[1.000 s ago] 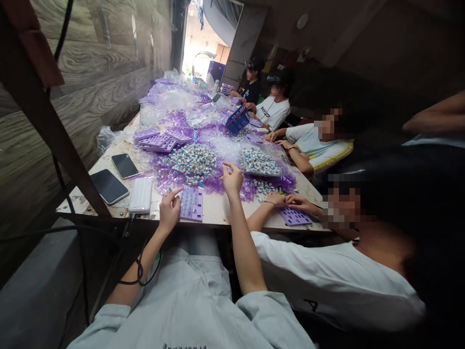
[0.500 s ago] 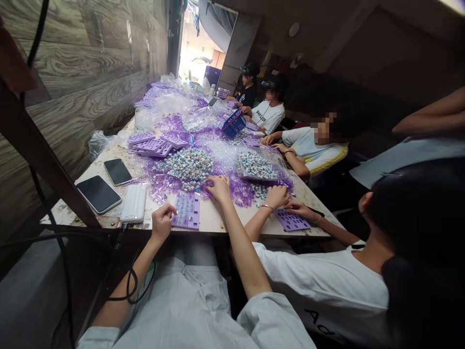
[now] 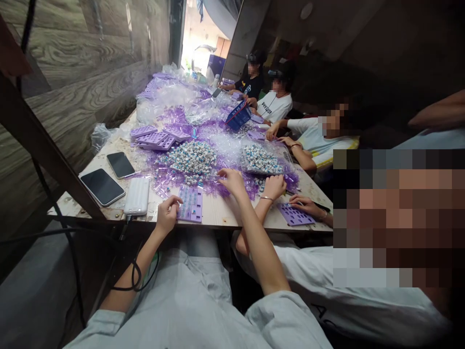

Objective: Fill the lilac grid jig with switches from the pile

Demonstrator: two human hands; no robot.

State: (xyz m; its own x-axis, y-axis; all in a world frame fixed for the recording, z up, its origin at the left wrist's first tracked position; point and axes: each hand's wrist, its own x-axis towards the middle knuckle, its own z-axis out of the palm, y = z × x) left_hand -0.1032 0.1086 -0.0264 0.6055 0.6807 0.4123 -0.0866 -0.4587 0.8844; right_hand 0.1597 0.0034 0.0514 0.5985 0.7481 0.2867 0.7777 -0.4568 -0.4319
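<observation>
At the near edge of the table (image 3: pixel 220 213), directly before you, a purple tray (image 3: pixel 199 198) lies flat, much of its face covered by small clear pieces, with bare rectangular slots along its right side. Your left hand (image 3: pixel 167 214) is curled at the tray's left edge, its fingers against the rim, an arrangement that probably keeps the tray from sliding (whether a piece sits within the curl cannot be told from this angle). Your right hand (image 3: pixel 232 183) is raised beyond the tray's far right corner, over the border of the scattered purple strips (image 3: pixel 167 183); its fingers are bent, thumb near index, yet anything pinched there is too small to make out, so you cannot tell if it grasps. The heap of white-and-blue pieces (image 3: pixel 194 159) stands just beyond the tray, seemingly so placed for a short reach. To its right, a clear bag (image 3: pixel 261 170) contains similar pieces, lying conveniently between you and the co-worker, whose own tray (image 3: pixel 296 215) rests further right. Behind and to the left, stacked trays (image 3: pixel 154 139) sit apart, presumably to save room. The white power bank (image 3: pixel 137 196) and two phones (image 3: pixel 102 187) occupy the left corner, likely out of your elbows' way.
</observation>
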